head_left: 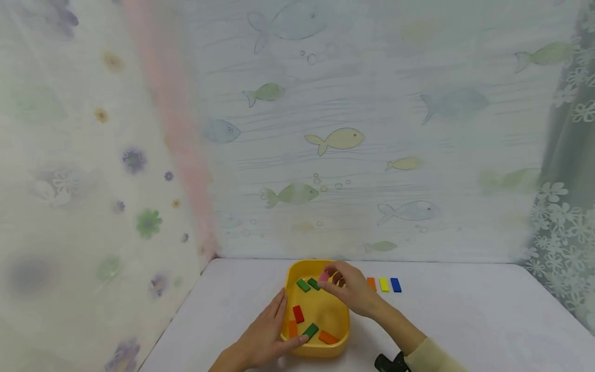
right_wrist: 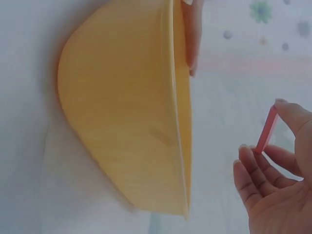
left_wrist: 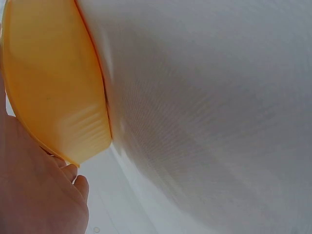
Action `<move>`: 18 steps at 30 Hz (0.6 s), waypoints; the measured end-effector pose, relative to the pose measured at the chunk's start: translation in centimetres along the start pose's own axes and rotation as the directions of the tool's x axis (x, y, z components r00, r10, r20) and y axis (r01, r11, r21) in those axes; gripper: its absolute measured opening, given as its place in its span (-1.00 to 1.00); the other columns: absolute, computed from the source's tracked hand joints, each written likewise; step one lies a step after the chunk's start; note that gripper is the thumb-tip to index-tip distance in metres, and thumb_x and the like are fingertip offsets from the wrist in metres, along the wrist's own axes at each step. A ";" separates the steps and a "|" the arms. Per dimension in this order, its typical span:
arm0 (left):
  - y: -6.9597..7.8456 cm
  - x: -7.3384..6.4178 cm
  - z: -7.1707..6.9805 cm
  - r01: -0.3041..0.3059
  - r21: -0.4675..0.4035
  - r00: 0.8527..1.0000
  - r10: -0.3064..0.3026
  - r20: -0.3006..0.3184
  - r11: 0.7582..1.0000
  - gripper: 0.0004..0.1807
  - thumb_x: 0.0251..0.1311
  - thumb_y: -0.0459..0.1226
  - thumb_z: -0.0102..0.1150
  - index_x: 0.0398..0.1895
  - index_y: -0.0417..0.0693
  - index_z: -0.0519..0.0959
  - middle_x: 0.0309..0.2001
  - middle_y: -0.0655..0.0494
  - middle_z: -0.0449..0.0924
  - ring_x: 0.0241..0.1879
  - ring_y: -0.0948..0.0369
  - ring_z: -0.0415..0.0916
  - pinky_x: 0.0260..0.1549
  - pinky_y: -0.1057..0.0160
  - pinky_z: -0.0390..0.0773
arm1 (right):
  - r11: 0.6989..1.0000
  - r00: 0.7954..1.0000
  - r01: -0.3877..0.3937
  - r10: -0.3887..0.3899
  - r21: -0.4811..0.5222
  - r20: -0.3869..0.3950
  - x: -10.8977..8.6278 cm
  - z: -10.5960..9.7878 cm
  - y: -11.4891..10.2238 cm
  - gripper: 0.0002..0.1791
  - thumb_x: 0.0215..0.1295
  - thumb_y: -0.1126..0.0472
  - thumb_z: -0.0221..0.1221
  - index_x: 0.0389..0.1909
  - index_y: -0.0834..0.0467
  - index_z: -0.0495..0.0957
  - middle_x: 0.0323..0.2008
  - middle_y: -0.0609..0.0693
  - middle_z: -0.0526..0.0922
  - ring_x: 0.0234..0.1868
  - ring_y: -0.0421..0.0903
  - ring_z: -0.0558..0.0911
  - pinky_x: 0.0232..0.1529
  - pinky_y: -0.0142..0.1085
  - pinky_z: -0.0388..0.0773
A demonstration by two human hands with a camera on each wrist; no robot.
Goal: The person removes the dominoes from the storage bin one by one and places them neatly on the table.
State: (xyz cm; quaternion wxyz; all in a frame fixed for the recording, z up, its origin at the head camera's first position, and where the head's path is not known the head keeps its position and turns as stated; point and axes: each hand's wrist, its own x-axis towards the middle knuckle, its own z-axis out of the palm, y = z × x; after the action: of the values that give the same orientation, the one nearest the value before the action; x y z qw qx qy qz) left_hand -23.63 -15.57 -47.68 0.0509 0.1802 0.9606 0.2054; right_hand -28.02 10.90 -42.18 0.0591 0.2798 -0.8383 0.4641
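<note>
A yellow plastic basin (head_left: 325, 351) stands on the table, several small coloured blocks lying inside. My left hand (head_left: 262, 333) holds its near left side, fingers along the outer wall and thumb over the rim. In the left wrist view, that hand (left_wrist: 41, 190) is against the basin's rim (left_wrist: 29, 131). Above the basin's far right part, my right hand (head_left: 350, 289) pinches a pink rectangular block (head_left: 324, 277) between thumb and fingertips. The right wrist view shows this pink block (right_wrist: 267, 129) edge-on, apart from the basin. Inside lie green blocks (head_left: 303, 285), a red block (head_left: 298, 314) and orange blocks (head_left: 328, 337).
Right of the basin, an orange block (head_left: 371, 284), a yellow block (head_left: 384, 284) and a blue block (head_left: 396, 285) lie in a row on the white table (head_left: 465, 315). A black object (head_left: 392, 363) shows beside the right sleeve (head_left: 432, 356). A fish-patterned curtain (head_left: 372, 129) hangs behind.
</note>
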 end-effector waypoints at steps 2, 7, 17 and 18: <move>0.0 0.0 0.0 -0.002 0.001 1.000 0.002 -0.003 1.000 0.23 0.21 0.48 -0.03 0.65 -0.19 -0.07 0.66 -0.08 -0.19 0.55 -0.09 0.08 0.39 -0.26 0.25 | 1.000 1.000 0.016 -0.016 -0.012 0.000 -0.3 -0.7 0.1 -0.59 0.42 0.03 0.29 0.09 0.25 0.54 -0.13 -0.02 0.61 -0.18 -0.10 0.54 -0.13 -0.39 0.60; -0.1 0.0 0.1 -0.009 0.005 1.000 0.009 -0.004 1.000 0.24 0.22 0.49 -0.05 0.64 -0.23 -0.06 0.66 -0.10 -0.19 0.56 -0.09 0.05 0.41 -0.25 0.22 | 0.999 1.000 0.022 -0.022 -0.040 -0.007 -1.1 -2.0 0.6 -0.61 0.42 0.03 0.29 0.08 0.20 0.54 -0.13 -0.07 0.61 -0.19 -0.13 0.56 -0.09 -0.34 0.63; -0.2 0.3 0.2 0.025 -0.009 0.999 -0.025 0.029 1.000 0.25 0.19 0.51 -0.05 0.65 -0.19 -0.06 0.67 -0.04 -0.20 0.58 -0.05 0.00 0.43 -0.26 0.18 | 0.996 0.999 0.018 -0.023 -0.092 -0.046 -2.4 -4.5 1.7 -0.57 0.38 0.00 0.33 0.07 0.21 0.54 -0.16 -0.12 0.61 -0.18 -0.16 0.60 -0.10 -0.31 0.66; -0.2 0.3 0.2 0.028 -0.013 0.999 -0.027 0.031 1.000 0.25 0.19 0.51 -0.05 0.65 -0.18 -0.07 0.67 -0.03 -0.21 0.58 -0.05 -0.01 0.43 -0.26 0.18 | 0.996 0.999 0.014 -0.018 -0.093 -0.050 -2.5 -4.8 1.7 -0.57 0.37 0.01 0.34 0.07 0.20 0.54 -0.17 -0.12 0.61 -0.18 -0.16 0.60 -0.11 -0.32 0.66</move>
State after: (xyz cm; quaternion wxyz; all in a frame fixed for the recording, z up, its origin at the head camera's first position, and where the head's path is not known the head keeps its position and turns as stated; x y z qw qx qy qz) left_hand -23.90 -15.59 -47.97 0.0697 0.1698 0.9607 0.2081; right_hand -27.57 16.53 -41.70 0.0972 0.2715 -0.8549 0.4312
